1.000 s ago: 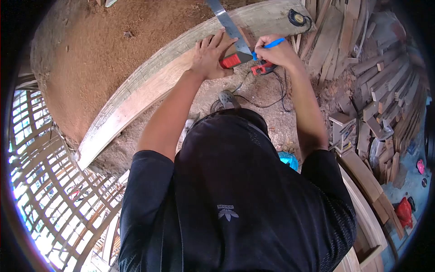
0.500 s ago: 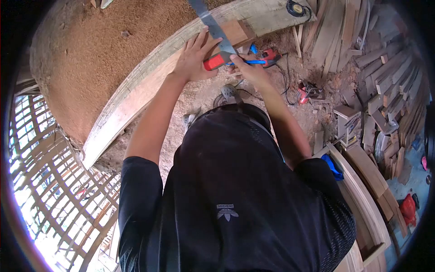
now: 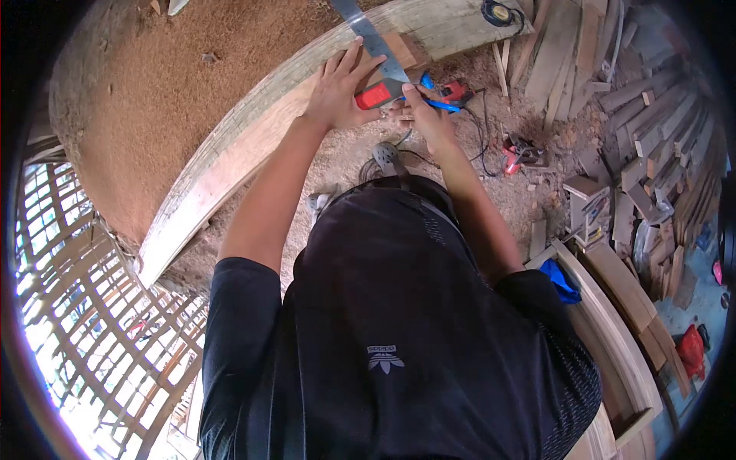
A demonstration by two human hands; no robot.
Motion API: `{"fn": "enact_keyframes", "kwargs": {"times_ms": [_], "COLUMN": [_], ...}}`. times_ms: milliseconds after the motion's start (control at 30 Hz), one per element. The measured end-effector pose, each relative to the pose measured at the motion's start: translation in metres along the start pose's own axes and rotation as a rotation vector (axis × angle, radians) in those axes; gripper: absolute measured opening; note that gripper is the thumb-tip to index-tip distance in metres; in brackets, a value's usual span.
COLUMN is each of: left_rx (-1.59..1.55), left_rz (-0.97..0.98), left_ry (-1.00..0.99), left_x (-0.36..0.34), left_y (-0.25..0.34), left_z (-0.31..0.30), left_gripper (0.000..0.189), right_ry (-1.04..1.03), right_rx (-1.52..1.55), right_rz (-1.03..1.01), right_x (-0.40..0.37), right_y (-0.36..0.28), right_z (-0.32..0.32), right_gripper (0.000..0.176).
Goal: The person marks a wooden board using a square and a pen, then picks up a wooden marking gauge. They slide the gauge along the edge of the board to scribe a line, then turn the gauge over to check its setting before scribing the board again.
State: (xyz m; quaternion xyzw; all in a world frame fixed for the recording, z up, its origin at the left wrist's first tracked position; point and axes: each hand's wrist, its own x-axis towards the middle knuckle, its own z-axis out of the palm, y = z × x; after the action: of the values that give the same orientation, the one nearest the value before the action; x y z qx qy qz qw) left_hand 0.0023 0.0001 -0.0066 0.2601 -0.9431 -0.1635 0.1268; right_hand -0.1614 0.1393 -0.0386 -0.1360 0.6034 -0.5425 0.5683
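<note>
A try square with a steel blade and a red and grey handle [image 3: 373,96] lies across a small wood block [image 3: 400,52] and the long curved timber [image 3: 284,80]. My left hand [image 3: 337,96] is spread over the wood, fingertips by the blade and thumb at the red handle, holding the square. Close by on the right, my right hand [image 3: 429,123] has its thumb at the square's corner. A slim blue pen [image 3: 443,106] sticks out from its fingers; its tip is hidden.
A tape measure [image 3: 498,13] sits on the timber's far end. Red power tools [image 3: 455,93] with black cords lie on the dusty ground, another red tool [image 3: 515,157] nearer. Stacked wood offcuts [image 3: 659,153] fill the right. A curved wooden frame [image 3: 613,337] stands at lower right.
Both hands and the try square have shifted slightly to the right along the timber. The blue pen now tilts down toward the right.
</note>
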Motion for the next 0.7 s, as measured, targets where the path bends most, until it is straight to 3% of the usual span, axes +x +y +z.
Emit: {"fn": "enact_keyframes", "kwargs": {"times_ms": [700], "left_rx": [0.003], "left_rz": [0.007], "left_ry": [0.026], "left_x": [-0.0024], "left_y": [-0.0025], "left_z": [0.0018], "left_gripper": [0.103], "right_ry": [-0.022], "right_rx": [-0.021], "right_rz": [0.010], "right_x": [0.0006], "right_y": [-0.0023], "right_z": [0.0021], "right_gripper": [0.037]}}
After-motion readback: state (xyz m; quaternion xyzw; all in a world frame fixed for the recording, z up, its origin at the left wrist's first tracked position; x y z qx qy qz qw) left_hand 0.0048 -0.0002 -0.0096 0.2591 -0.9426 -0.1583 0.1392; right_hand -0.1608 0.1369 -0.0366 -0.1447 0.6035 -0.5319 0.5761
